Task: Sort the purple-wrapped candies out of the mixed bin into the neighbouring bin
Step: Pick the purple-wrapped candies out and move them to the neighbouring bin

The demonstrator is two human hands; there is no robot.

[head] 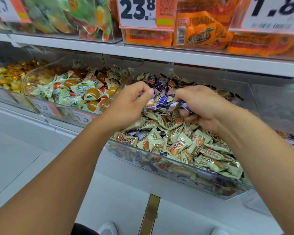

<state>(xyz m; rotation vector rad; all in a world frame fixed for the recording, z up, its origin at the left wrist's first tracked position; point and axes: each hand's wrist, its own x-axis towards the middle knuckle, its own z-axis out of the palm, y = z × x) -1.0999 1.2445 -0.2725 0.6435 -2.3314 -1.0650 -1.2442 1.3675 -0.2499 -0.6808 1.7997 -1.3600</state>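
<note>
Head view. Both hands are over the middle of the mixed bin [236, 189], a clear plastic tray filled mostly with pale green-wrapped candies [182, 146]. Purple-wrapped candies [161, 100] sit bunched between the hands and in a looser patch further back in the same bin.

Left hand [131, 106]: fingers curled inward, thumb and forefinger pinching a purple wrapper at the edge of the bunch.

Right hand [199, 106]: fingers curled round several purple candies; one sticks out beside the thumb. How many it holds cannot be told.

Neighbouring bins: one on the left holds orange jelly cups [92, 94] in pale wrappers. One on the right shows only its clear wall [278, 107], with something purple glimpsed low at the frame edge. Which is the target bin I cannot tell.

Judgement on the step: gathering, not yet transfer.
- Close each handful fully before lifting, since slick wrappers slide out of a loose grip.
- Check that no green pieces ride along.
- Carry low over the bin wall, so strays fall back in.

Writing: the price card [137, 12] above reads "23.8", with "500g" small beside it. A second card [275, 11] shows "1.8", cut off by the frame. Green wrappers carry red Chinese characters, too small to read reliably. Orange snack packs [200, 31] above bear Chinese lettering, likewise unclear.
</note>
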